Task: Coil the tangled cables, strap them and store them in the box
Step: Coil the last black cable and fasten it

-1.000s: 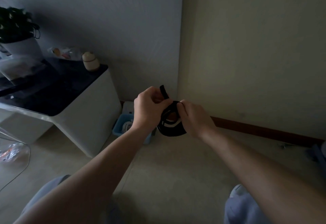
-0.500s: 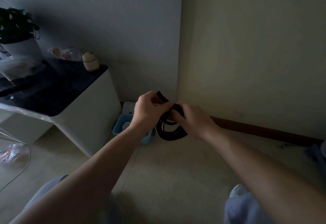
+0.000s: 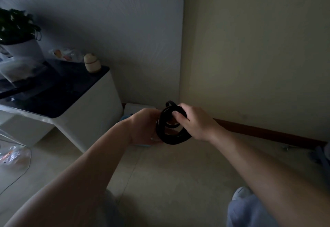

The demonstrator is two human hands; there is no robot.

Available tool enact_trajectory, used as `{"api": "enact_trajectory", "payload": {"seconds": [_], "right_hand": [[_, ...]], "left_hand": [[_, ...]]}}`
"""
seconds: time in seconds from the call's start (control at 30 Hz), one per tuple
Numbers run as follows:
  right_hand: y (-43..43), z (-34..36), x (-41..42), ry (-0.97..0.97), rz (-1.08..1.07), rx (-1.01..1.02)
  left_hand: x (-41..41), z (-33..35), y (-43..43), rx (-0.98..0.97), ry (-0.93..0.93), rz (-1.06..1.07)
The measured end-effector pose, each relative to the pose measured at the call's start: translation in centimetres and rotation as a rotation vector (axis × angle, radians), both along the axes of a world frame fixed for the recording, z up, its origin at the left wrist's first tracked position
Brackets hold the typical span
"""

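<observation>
A black coiled cable hangs in the air between my two hands, low over the floor near the room's corner. My right hand grips the coil's upper right side, fingers curled through the loop. My left hand holds the coil's left side from behind, palm turned toward it. A short black end sticks up above the coil. The light blue box sits on the floor by the wall, almost wholly hidden behind my left hand; only slivers of its rim show.
A white cabinet with a dark top stands at the left, carrying a potted plant, a small jar and plastic bags. A white block sits in the corner. Bare tiled floor lies below my hands.
Both hands have dropped lower with the coil, covering the blue box. The free end that stuck up by my left hand now lies nearer the coil's top.
</observation>
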State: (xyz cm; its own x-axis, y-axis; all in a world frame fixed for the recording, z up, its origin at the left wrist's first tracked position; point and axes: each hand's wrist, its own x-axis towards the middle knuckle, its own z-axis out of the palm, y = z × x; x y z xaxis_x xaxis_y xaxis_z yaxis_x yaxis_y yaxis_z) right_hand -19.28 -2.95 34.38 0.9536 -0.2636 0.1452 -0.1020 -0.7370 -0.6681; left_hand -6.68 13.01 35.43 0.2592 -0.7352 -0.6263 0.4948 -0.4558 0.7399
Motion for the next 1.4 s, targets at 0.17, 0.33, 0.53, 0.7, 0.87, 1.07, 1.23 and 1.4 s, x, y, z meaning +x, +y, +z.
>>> {"api": "enact_trajectory", "payload": {"seconds": [0.17, 0.33, 0.53, 0.7, 0.87, 1.07, 1.23, 1.4], "right_hand": [[-0.2, 0.1, -0.1, -0.024, 0.024, 0.1], [-0.1, 0.1, -0.3, -0.024, 0.052, 0.128], [0.3, 0.1, -0.3, -0.041, 0.099, 0.179], [0.4, 0.1, -0.4, -0.068, 0.111, 0.173], [0.7, 0.2, -0.4, -0.056, 0.141, 0.195], [1.0, 0.1, -0.3, -0.019, 0.173, 0.214], [1.0, -0.4, -0.2, 0.004, 0.175, 0.255], [0.6, -0.3, 0.0, -0.018, 0.141, 0.264]], "left_hand": [[0.3, -1.0, -0.3, -0.043, 0.212, 0.065], [0.1, -1.7, -1.2, -0.048, 0.164, 0.11], [-0.3, -1.4, -1.5, -0.106, 0.145, 0.126], [0.2, -1.0, -1.0, -0.15, 0.07, 0.077], [0.3, -1.0, -0.7, -0.157, 0.067, 0.068], [0.2, -0.4, -0.8, -0.205, -0.076, 0.004], [0.3, -0.2, -0.9, -0.183, -0.193, 0.092], [1.3, 0.1, -0.2, -0.27, -0.091, 0.048]]}}
